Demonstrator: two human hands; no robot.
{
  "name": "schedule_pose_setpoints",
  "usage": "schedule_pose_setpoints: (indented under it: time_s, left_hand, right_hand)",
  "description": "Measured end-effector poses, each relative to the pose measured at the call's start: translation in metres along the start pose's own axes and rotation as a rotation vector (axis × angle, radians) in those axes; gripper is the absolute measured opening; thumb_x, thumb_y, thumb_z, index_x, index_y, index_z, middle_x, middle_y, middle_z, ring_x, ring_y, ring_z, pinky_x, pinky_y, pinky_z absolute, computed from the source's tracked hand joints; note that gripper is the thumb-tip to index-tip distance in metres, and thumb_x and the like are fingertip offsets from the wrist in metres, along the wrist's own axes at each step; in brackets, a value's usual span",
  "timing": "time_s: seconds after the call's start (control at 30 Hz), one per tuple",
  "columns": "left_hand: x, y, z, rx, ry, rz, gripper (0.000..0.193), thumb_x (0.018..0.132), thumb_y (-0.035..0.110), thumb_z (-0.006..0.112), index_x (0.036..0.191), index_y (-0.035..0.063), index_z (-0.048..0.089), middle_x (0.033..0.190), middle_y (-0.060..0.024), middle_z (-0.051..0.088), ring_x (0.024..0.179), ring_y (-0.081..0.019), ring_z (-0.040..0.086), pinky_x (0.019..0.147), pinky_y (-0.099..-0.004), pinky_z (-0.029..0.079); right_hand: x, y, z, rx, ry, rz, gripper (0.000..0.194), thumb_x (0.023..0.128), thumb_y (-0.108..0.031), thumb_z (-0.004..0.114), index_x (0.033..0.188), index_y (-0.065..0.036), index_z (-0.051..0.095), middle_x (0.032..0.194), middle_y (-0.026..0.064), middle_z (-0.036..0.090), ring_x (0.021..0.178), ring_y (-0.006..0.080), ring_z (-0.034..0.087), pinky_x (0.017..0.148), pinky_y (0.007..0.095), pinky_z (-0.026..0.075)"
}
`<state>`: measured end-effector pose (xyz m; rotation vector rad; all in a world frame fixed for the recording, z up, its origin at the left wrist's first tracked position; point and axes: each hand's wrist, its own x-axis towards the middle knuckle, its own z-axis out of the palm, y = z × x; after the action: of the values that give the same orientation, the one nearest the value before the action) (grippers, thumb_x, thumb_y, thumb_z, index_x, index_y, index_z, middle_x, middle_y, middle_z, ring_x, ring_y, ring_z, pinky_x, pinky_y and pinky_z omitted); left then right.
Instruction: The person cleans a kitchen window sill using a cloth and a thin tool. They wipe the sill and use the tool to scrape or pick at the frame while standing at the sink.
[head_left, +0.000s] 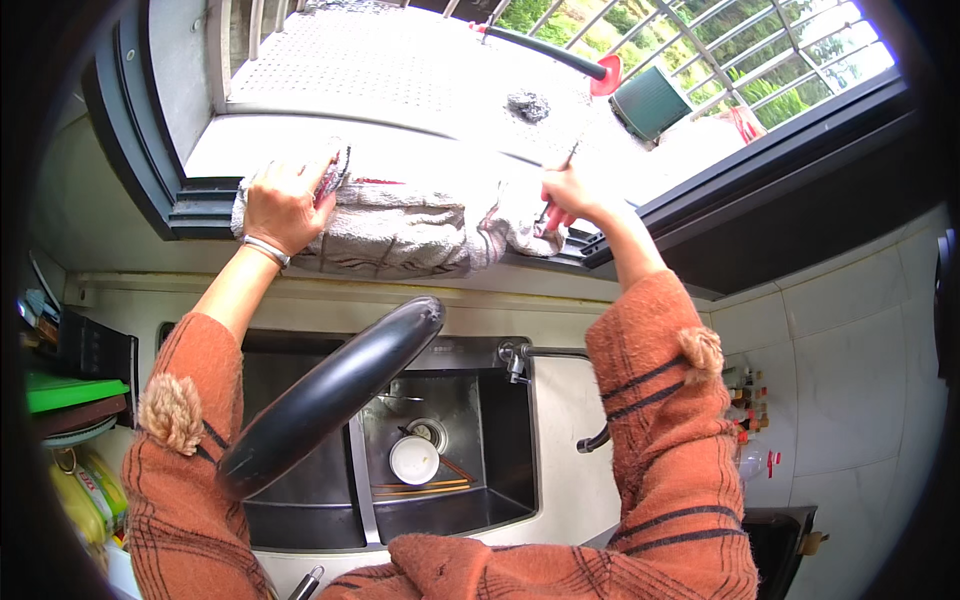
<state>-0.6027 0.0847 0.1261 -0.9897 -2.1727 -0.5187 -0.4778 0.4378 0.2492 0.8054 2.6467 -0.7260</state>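
A damp-looking whitish towel (397, 229) with dark stripes lies bunched along the dark window track (202, 208). My left hand (285, 202) is at the towel's left end, its fingers closed on a fold of the cloth; a bracelet circles that wrist. At the towel's right end, my right hand (568, 195) is closed around a thin dark tool, whose lower end points down at the cloth. Glare washes out the tool's upper part, so its kind cannot be told.
Below the sill is a double sink (358, 465) holding a white bowl (414, 460) and chopsticks (427, 487). A large black curved object (337, 390) crosses in front of it. Beyond the window are a red-and-black plunger (555, 52), a scouring pad (528, 106), a green pot (651, 103) and metal bars.
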Motion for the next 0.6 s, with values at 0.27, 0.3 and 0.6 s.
schedule_pose_setpoints:
  time_s: [0.27, 0.3, 0.6]
  left_hand:
    - [0.006, 0.005, -0.006, -0.013, 0.035, 0.031, 0.055, 0.073, 0.025, 0.075, 0.126, 0.0165, 0.063, 0.087, -0.0085, 0.064, 0.085, -0.027, 0.061, 0.076, -0.0388, 0.052]
    - [0.005, 0.004, -0.005, -0.009, 0.022, 0.018, 0.055, 0.073, 0.025, 0.075, 0.126, 0.0165, 0.063, 0.087, -0.0084, 0.063, 0.085, -0.027, 0.061, 0.076, -0.0388, 0.052]
    - [0.007, 0.005, -0.006, -0.006, 0.011, 0.007, 0.054, 0.073, 0.026, 0.075, 0.125, 0.017, 0.063, 0.086, -0.0082, 0.063, 0.085, -0.027, 0.061, 0.076, -0.0391, 0.052]
  right_hand:
    - [-0.025, 0.019, 0.016, -0.352, 0.345, -0.118, 0.034, 0.093, -0.021, 0.044, 0.1, 0.004, 0.065, 0.085, 0.0255, 0.068, 0.075, 0.0362, 0.068, 0.072, 0.0436, 0.054]
    - [-0.023, 0.019, 0.03, -0.428, 0.414, -0.278, 0.036, 0.094, -0.026, 0.045, 0.105, 0.003, 0.064, 0.098, 0.0273, 0.067, 0.089, 0.0414, 0.066, 0.081, 0.0463, 0.052]
    - [-0.012, 0.056, 0.017, -0.287, 0.469, -0.126, 0.029, 0.088, -0.019, 0.046, 0.097, 0.0, 0.066, 0.079, 0.0232, 0.068, 0.071, 0.0357, 0.068, 0.069, 0.0457, 0.054]
